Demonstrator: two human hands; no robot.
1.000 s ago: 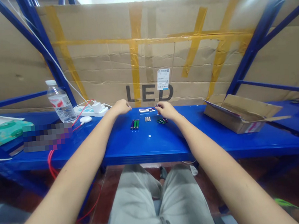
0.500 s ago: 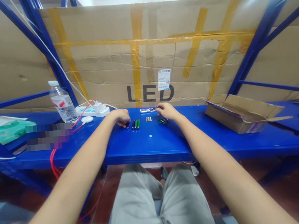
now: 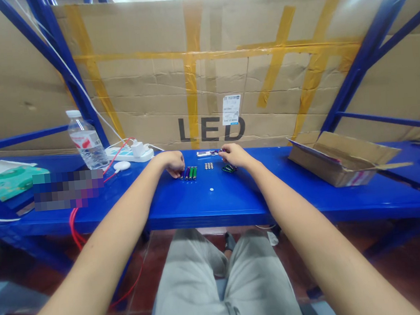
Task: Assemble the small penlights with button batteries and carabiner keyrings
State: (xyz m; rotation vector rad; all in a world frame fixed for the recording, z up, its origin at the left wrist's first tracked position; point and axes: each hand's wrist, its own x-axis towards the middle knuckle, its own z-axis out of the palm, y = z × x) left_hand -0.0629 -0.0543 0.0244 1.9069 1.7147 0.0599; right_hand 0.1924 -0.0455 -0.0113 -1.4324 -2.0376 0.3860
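On the blue table, my left hand (image 3: 175,163) is curled, its fingertips closed on a small dark cylinder at the left end of a row. That row has several short purple and green cylinders (image 3: 191,173) standing side by side with silver ends. My right hand (image 3: 234,154) is pinched at the right end of some slim silver and purple pieces (image 3: 208,153); its fingers hide what lies between them. Just below that hand is a small heap of dark green and black loops (image 3: 229,168). Between the hands sit several small round silver parts (image 3: 209,166) in a tidy block.
A small white disc (image 3: 212,189) lies nearer the table's front edge. To the right stands an open cardboard box (image 3: 342,158). On the left are a water bottle (image 3: 87,143), a white power strip (image 3: 130,153), red cables and a green tissue pack (image 3: 11,182). Large cardboard (image 3: 145,94) rises behind.
My left hand has shifted slightly to the right, bringing the dark cylinder up against the row. The right hand stays at the silver and purple pieces. The view has tilted a little.
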